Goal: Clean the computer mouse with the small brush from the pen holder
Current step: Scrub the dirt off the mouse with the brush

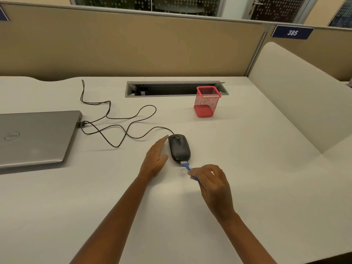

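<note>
right hand (211, 184) pinches small brush (187, 167), bristles touching mouse (179, 149); left hand (155, 159) flat, spread, against mouse's side.

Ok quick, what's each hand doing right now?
Left hand: open, flat, resting against the left side of the mouse.
Right hand: closed on the blue brush, bristles at the mouse's near end.

A closed grey laptop (36, 138) lies on the white desk (247, 187) — far left.
</note>
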